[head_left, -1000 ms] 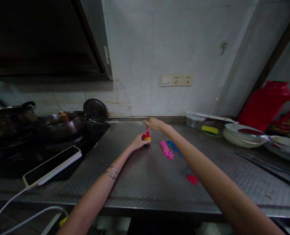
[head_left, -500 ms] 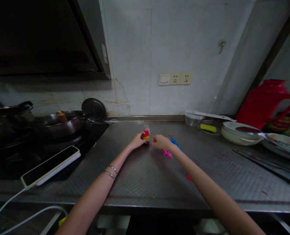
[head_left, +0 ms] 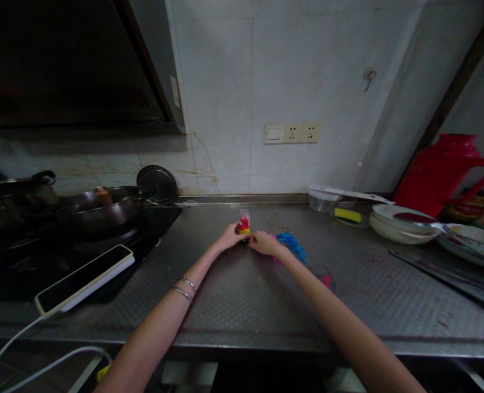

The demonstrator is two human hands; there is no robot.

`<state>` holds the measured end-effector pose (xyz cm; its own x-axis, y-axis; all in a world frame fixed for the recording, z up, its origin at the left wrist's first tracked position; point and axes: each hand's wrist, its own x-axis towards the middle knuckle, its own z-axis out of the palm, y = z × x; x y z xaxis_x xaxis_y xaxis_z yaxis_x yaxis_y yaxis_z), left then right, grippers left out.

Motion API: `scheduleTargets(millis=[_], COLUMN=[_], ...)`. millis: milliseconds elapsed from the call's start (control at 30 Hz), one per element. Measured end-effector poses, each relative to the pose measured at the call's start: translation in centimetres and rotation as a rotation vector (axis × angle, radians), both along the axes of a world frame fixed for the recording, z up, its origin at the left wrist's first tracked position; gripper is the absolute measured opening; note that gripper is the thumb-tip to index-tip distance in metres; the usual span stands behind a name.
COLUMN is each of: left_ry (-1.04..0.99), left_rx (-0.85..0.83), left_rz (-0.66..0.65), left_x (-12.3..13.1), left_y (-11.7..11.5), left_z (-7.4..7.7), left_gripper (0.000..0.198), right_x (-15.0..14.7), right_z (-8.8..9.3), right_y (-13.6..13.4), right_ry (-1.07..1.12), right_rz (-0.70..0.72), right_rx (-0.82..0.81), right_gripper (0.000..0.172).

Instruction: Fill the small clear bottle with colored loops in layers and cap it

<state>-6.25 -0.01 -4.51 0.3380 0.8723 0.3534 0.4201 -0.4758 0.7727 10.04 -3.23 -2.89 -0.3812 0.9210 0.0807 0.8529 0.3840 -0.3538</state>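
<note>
At left, a phone [head_left: 85, 277] lies in front of a metal pan [head_left: 98, 220] and a round dark lid [head_left: 156, 184] leaning against the tiled wall [head_left: 221, 98], which bears a socket panel [head_left: 292, 132], while a yellow sponge [head_left: 347, 214], stacked pale bowls [head_left: 397, 231] and a red jug [head_left: 434, 177] sit at right.

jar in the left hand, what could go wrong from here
The left hand steadies the clear jar, but the right hand is close to its base and might knock it. The right forearm passes near the blue pile and could scatter it. A white cable loops near the left forearm; if it feeds the phone, a snag might shift it.
</note>
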Motion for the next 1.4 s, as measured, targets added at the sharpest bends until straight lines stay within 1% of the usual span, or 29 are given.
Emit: scheduleTargets(millis=[67,133,233,333,433,500,567,667,733,833,933,1000,1067,1133,1167,1300,1400], left_ry=[-0.001,-0.006,-0.009,-0.015,-0.016,-0.009,0.004,0.015,0.02,0.027,0.007,-0.013,-0.032,-0.045,-0.046,-0.039,-0.038], left_rx=[-0.005,-0.013,-0.022,-0.037,-0.034,-0.022,-0.008,0.008,0.007,-0.017,-0.027,-0.023,-0.022,-0.022,-0.02,-0.002,0.002], left_rz=[0.0,-0.001,-0.002,0.002,-0.009,-0.009,0.0,0.002,0.009,0.017,0.002,-0.001,-0.016,-0.043,-0.052,-0.038,-0.046], left_x=[0.0,0.0,0.0,0.1,0.1,0.1,0.0,0.0,0.0,0.0,0.1,0.0,0.0,0.1,0.1,0.2,0.5], left_y=[0.0,-0.1,-0.3,-0.5,-0.5,-0.5,-0.4,-0.3,-0.4,-0.6,-0.6,-0.4,-0.3,-0.2,-0.3,-0.6,-0.9], left_z=[0.0,0.1,0.3,0.5,0.5,0.4,0.3,0.3,0.3,0.5,0.5,0.4,0.3,0.3,0.4,0.8,1.1], left_gripper=[0.036,0.037,0.038,0.041,0.041,0.039,0.039,0.038,0.037,0.038,0.039,0.039,0.041,0.042,0.041,0.036,0.038], right_x=[0.3,0.9,2.4,3.5,3.5,2.7,1.8,0.7,0.5,0.9,1.4,1.5,1.2,0.7,0.5,-0.3,-0.3], right_z=[0.4,1.2,3.1,5.3,7.2,8.2,9.0,9.9,10.1,9.6,8.0,6.5,4.9,3.4,2.7,0.7,0.1], right_y=[-0.1,-0.1,0.2,0.6,1.1,1.5,2.0,2.8,3.2,3.6,3.6,3.4,3.2,3.0,2.9,3.0,3.1], right_ry=[0.029,0.077,0.187,0.356,0.49,0.502,0.464,0.387,0.354,0.349,0.422,0.466,0.467,0.463,0.47,0.543,0.589], right_rz=[0.016,0.04,0.066,0.047,0.041,0.073,0.116,0.172,0.201,0.199,0.105,0.048,0.062,0.145,0.159,0.105,0.12], right_rx=[-0.017,-0.029,-0.048,-0.103,-0.024,0.06,0.12,0.158,0.174,0.262,0.339,0.285,0.204,0.153,0.15,0.201,0.232], right_gripper=[0.012,0.012,0.012,0.015,0.016,0.016,0.014,0.014,0.017,0.023,0.027,0.037,0.041,0.034,0.031,0.029,0.028])
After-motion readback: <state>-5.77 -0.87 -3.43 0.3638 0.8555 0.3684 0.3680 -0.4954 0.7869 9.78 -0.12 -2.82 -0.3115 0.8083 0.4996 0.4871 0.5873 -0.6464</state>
